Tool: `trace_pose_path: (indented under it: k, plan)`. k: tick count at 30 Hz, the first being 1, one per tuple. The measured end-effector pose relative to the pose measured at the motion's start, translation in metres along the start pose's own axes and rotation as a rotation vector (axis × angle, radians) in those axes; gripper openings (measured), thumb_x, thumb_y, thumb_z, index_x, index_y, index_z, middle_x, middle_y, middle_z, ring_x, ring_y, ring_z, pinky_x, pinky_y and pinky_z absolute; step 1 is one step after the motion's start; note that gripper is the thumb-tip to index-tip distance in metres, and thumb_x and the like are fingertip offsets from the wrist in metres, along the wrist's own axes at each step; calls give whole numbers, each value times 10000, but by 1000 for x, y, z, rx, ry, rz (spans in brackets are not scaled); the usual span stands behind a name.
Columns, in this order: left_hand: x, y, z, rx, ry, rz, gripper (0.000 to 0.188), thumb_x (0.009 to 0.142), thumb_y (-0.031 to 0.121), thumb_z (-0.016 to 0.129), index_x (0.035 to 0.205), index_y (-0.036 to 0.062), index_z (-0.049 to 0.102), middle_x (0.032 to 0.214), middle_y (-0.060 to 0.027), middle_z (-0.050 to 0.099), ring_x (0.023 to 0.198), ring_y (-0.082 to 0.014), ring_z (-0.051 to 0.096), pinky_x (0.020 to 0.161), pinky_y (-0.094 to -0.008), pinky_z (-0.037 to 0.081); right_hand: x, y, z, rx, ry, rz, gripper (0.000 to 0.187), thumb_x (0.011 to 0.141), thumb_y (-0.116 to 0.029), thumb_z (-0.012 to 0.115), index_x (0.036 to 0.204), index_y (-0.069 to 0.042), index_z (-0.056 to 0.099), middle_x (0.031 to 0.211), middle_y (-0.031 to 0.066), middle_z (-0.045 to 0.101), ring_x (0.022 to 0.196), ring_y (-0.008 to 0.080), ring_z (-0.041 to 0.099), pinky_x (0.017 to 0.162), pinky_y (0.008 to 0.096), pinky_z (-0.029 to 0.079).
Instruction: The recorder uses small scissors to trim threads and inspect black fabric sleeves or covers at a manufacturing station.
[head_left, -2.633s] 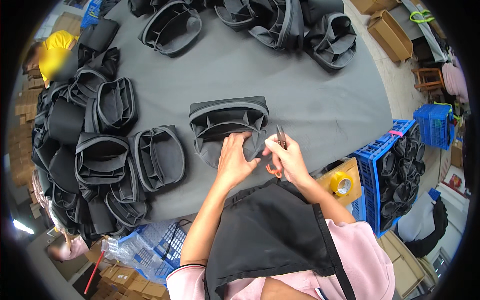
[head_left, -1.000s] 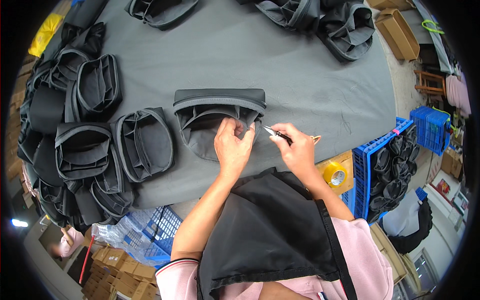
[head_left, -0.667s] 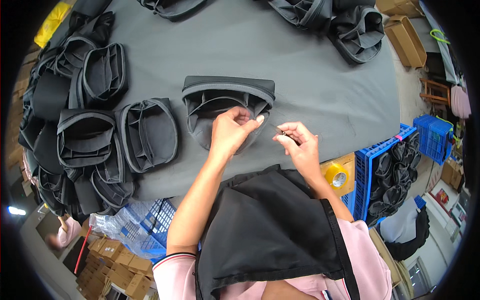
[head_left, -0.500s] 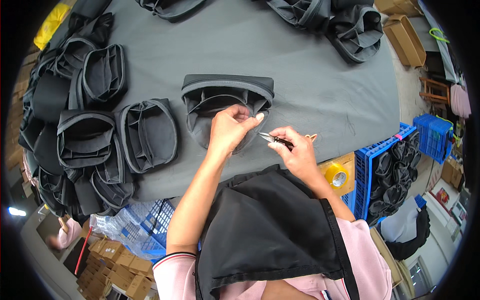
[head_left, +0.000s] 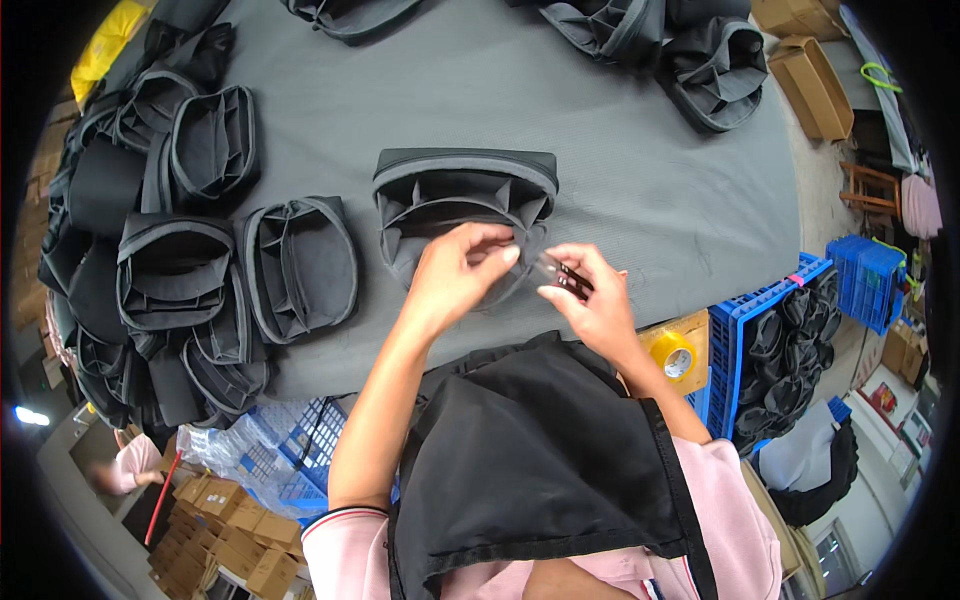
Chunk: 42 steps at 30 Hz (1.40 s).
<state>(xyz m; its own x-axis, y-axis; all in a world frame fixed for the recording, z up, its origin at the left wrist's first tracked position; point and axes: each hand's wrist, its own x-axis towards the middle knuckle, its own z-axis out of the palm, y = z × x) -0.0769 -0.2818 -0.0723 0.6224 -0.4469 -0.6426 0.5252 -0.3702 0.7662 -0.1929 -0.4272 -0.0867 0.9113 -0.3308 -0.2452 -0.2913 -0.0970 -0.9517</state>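
Black pouches [head_left: 178, 272] crowd left, yellow tape [head_left: 664, 346] sits right; left hand [head_left: 452, 276] pinching open pouch [head_left: 465, 163], right hand [head_left: 598, 295] gripping snips [head_left: 573, 281].

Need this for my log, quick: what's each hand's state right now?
Left hand: part-closed at the bag's rim; whether it pinches the fabric cannot be told.
Right hand: closed, holding the snips, blades blurred.

Matt cloth pouch [head_left: 465, 181], seemingly metal snips [head_left: 572, 281]
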Motion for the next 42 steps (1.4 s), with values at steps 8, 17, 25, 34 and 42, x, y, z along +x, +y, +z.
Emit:
trace_pose_path:
  k: [8, 17, 25, 34, 42]
  plan:
    - [-27, -35, 15, 839, 359, 699, 513, 632, -30, 691, 1090, 10, 463, 1121, -176, 466, 950, -346, 543, 762, -379, 486, 33, 16, 21, -171, -23, -286, 236, 690, 23, 634, 917, -27, 592, 786, 79, 597, 632, 201, 596, 561, 291, 464]
    - [-26, 0, 3, 660, 238, 448, 209, 735, 82, 681, 923, 6, 628, 850, -124, 604, 770, -251, 604, 638, -321, 465, 71, -3, -18, -388, -478, -489, 175, 674, -72, 720, 802, -14, 616, 701, 98, 593, 614, 262, 566, 540, 342, 431]
    - [-17, 4, -11, 203, -411, 112, 204, 831, 162, 637, 939, -10, 647, 857, -13, 545, 778, -108, 502, 720, -253, 405, 84, -9, -34, -248, -703, -315, 149, 692, -110, 701, 771, -26, 608, 713, 76, 603, 644, 232, 575, 571, 323, 422]
    - [-7, -17, -12, -235, -367, -58, 148, 825, 98, 649, 948, 18, 629, 857, 16, 591, 809, -54, 515, 761, -214, 424, 22, 12, -2, 77, -48, 3, 393, 793, -51, 638, 1148, -14, 473, 718, -26, 457, 648, 41, 415, 579, 188, 342]
    - [-4, -16, -2, -185, -348, 48, 156, 824, 110, 654, 943, 17, 617, 818, 24, 574, 749, -37, 499, 685, -186, 421, -5, -12, -11, -211, 93, -205, 272, 756, -103, 672, 1003, -50, 571, 787, 65, 559, 646, 165, 571, 590, 279, 458]
